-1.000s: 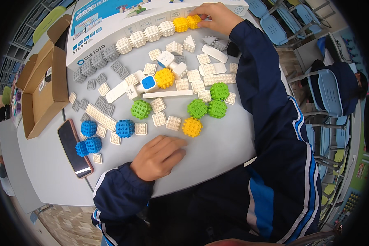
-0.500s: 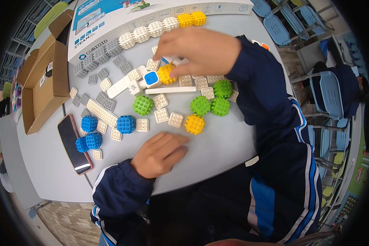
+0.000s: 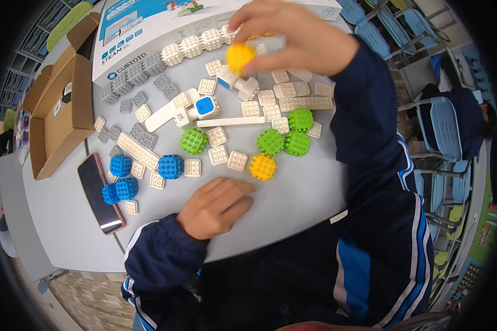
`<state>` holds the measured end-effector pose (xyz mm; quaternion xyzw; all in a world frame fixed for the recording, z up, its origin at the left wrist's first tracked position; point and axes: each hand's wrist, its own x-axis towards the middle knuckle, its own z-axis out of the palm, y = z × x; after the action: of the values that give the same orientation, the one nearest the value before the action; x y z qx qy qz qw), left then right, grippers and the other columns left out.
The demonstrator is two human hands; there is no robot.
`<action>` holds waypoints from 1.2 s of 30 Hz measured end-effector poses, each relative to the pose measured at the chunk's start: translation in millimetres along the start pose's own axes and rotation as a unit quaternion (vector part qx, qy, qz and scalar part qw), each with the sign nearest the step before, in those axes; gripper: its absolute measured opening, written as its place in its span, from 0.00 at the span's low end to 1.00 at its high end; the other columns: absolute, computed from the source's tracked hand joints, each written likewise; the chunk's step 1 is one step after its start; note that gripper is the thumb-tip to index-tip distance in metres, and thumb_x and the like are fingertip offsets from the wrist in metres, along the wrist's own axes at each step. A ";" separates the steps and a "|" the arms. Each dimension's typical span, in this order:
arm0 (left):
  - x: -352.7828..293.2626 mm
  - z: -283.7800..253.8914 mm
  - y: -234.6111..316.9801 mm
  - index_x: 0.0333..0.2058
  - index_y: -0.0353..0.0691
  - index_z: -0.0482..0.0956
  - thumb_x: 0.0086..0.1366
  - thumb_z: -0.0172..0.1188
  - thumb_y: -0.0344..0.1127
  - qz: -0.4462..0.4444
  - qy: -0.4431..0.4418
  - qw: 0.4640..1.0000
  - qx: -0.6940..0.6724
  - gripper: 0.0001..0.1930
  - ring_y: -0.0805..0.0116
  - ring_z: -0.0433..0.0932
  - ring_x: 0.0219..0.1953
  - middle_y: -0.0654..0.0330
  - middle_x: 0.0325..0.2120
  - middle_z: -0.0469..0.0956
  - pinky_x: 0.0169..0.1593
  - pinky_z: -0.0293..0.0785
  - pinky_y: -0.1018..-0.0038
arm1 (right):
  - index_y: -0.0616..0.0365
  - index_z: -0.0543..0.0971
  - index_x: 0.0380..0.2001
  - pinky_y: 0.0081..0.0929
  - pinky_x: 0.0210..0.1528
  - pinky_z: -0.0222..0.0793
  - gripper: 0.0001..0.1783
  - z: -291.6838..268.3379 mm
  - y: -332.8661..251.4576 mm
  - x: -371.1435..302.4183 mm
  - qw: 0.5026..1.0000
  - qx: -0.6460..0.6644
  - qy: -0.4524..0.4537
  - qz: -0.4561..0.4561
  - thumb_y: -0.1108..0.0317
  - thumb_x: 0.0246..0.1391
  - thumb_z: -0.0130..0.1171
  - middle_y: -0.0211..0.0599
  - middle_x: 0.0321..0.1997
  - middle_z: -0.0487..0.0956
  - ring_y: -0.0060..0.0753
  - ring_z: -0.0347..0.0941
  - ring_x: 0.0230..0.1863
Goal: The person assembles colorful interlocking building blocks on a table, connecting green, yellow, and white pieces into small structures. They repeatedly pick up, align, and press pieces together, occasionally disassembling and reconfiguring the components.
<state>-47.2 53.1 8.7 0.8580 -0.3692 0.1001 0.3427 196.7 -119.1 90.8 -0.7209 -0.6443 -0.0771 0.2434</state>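
My right hand (image 3: 303, 41) is at the far side of the table, holding a yellow studded block (image 3: 239, 57) above a white-and-blue piece (image 3: 225, 77). My left hand (image 3: 215, 207) rests near the front edge with its fingers curled in; no object shows in it. Beyond its fingertips lies another yellow studded block (image 3: 263, 166). Several green blocks (image 3: 270, 142) sit right of centre, and a single green block (image 3: 193, 141) lies farther left. Near the middle, a white piece with a blue square (image 3: 205, 106) adjoins white parts.
Along the back stands a large box (image 3: 143, 47), with grey blocks (image 3: 133, 75) and white blocks (image 3: 191, 46) lined up before it. An open cardboard box (image 3: 66, 118) is on the left. Blue blocks (image 3: 126, 188) lie on and beside a phone (image 3: 96, 190). Flat tiles (image 3: 217, 155) are scattered about.
My right hand has lifted the yellow block from beside the blue-square piece and carried it away toward the far boxes. My left hand has stayed in place.
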 end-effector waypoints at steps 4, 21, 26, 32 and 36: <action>0.5 0.3 0.7 0.29 0.31 0.79 0.43 0.62 0.20 0.000 0.003 1.000 -0.002 0.11 0.59 0.77 0.34 0.54 0.37 0.76 0.35 0.72 0.70 | 0.61 0.80 0.38 0.32 0.43 0.70 0.19 -45.7 18.0 -8.9 0.993 -0.050 0.033 0.099 0.64 0.42 0.68 0.44 0.37 0.80 0.42 0.76 0.40; 1.8 0.3 -0.1 0.30 0.32 0.79 0.44 0.63 0.20 -0.002 0.002 1.000 -0.004 0.10 0.59 0.77 0.33 0.54 0.37 0.77 0.33 0.71 0.70 | 0.58 0.80 0.43 0.21 0.34 0.72 0.22 -20.4 111.6 -58.9 0.942 0.054 -0.010 0.330 0.75 0.40 0.69 0.37 0.28 0.82 0.24 0.77 0.28; 2.1 0.0 0.1 0.30 0.32 0.79 0.44 0.63 0.19 -0.004 0.002 1.000 -0.005 0.10 0.59 0.77 0.32 0.54 0.36 0.77 0.33 0.71 0.70 | 0.60 0.81 0.42 0.21 0.35 0.73 0.20 -15.4 115.8 -57.9 0.937 0.064 -0.007 0.344 0.74 0.41 0.69 0.37 0.28 0.82 0.24 0.77 0.29; 2.0 -0.5 1.0 0.30 0.32 0.79 0.44 0.62 0.20 -0.005 0.002 1.000 -0.006 0.11 0.59 0.76 0.33 0.54 0.37 0.77 0.34 0.71 0.70 | 0.61 0.80 0.42 0.24 0.35 0.72 0.21 -13.6 116.4 -56.5 0.947 0.018 -0.018 0.321 0.71 0.40 0.70 0.38 0.28 0.82 0.26 0.76 0.30; 4.3 -0.9 0.2 0.30 0.31 0.79 0.43 0.62 0.20 0.005 -0.004 1.000 -0.015 0.11 0.59 0.76 0.33 0.54 0.37 0.77 0.35 0.72 0.70 | 0.61 0.80 0.42 0.24 0.36 0.72 0.21 -24.1 105.5 -60.4 0.942 -0.014 -0.020 0.335 0.70 0.40 0.69 0.40 0.28 0.81 0.31 0.77 0.29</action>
<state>-44.2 51.2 11.3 0.8512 -0.3762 0.0928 0.3539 294.0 -189.2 59.6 -0.8999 -0.3687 0.0141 0.2323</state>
